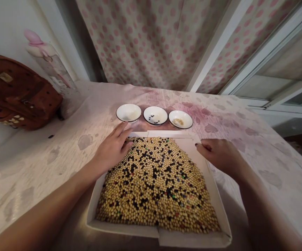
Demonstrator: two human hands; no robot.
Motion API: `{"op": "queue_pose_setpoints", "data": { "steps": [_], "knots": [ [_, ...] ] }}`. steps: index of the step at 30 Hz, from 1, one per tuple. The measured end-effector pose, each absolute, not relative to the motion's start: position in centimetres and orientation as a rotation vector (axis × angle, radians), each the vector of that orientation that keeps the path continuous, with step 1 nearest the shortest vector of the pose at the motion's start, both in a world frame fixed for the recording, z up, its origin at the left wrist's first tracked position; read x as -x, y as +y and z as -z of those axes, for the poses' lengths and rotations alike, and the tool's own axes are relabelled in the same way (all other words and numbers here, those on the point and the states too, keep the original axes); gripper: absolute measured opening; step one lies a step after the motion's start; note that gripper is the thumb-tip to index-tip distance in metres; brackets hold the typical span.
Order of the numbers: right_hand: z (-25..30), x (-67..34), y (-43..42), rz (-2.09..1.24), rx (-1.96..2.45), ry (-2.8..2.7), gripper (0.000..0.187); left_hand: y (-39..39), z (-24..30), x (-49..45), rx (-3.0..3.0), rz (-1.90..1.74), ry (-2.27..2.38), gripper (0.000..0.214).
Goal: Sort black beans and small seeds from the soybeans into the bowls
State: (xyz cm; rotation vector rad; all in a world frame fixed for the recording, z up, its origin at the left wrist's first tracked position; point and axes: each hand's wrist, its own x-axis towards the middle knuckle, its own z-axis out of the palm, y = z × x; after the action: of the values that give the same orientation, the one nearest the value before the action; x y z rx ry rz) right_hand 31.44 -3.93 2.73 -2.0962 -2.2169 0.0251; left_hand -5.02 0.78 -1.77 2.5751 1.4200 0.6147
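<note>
A shallow white cardboard tray [220,205] lies in front of me, filled with yellow beans mixed with black and a few coloured ones [156,184]. My left hand [111,148] rests flat on the tray's far left corner, fingers stretched out over the beans. My right hand [220,153] hovers over the tray's right rim with its fingers curled and pressed together; whatever they hold is too small to see. Beyond the tray stand three small white dishes: the left dish [128,112] empty, the middle dish [155,115] with a few black beans, the right dish [180,119] with some yellow beans.
A brown leather bag [15,94] sits at the far left against the wall. The table is covered by a pale cloth with a leaf print [257,146]. A polka-dot curtain [151,38] hangs behind it, with a window frame at the right.
</note>
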Motion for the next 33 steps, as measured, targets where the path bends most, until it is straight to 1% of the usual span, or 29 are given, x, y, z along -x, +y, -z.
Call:
{"op": "queue_pose_setpoints", "data": {
  "steps": [3, 6, 10, 14, 19, 21, 28, 33],
  "knots": [
    [-2.5, -31.5, -3.8, -0.028, 2.095, -2.237, 0.036, 0.8, 1.7, 5.0, -2.567, -0.630, 1.401, 0.041],
    [-1.9, -31.5, -3.5, -0.104, 2.113, -2.245, 0.036, 0.8, 1.6, 4.9, -2.554, -0.671, 1.403, 0.038],
    [-1.1, -31.5, -3.2, -0.202, 2.115, -2.258, 0.036, 1.0, 1.5, 5.2, -2.481, -0.724, 1.554, 0.033],
    [-0.6, -31.7, -3.0, -0.248, 2.108, -2.240, 0.036, 1.6, 1.5, 6.2, -2.405, -0.644, 1.730, 0.029],
    [0.0, -32.1, -2.9, -0.287, 2.074, -2.232, 0.036, 1.8, 0.9, 6.7, -2.320, -0.553, 1.787, 0.028],
    [0.1, -32.2, -2.9, -0.297, 2.052, -2.220, 0.036, 1.6, 0.4, 6.7, -2.265, -0.609, 1.785, 0.026],
    [0.1, -32.8, -2.6, -0.385, 1.997, -2.205, 0.037, 0.7, -2.1, 6.5, -2.018, -0.979, 1.709, 0.025],
    [-0.4, -33.0, -2.5, -0.438, 2.030, -2.150, 0.040, -0.1, -3.1, 6.1, -1.903, -1.101, 1.703, 0.025]
  ]
}}
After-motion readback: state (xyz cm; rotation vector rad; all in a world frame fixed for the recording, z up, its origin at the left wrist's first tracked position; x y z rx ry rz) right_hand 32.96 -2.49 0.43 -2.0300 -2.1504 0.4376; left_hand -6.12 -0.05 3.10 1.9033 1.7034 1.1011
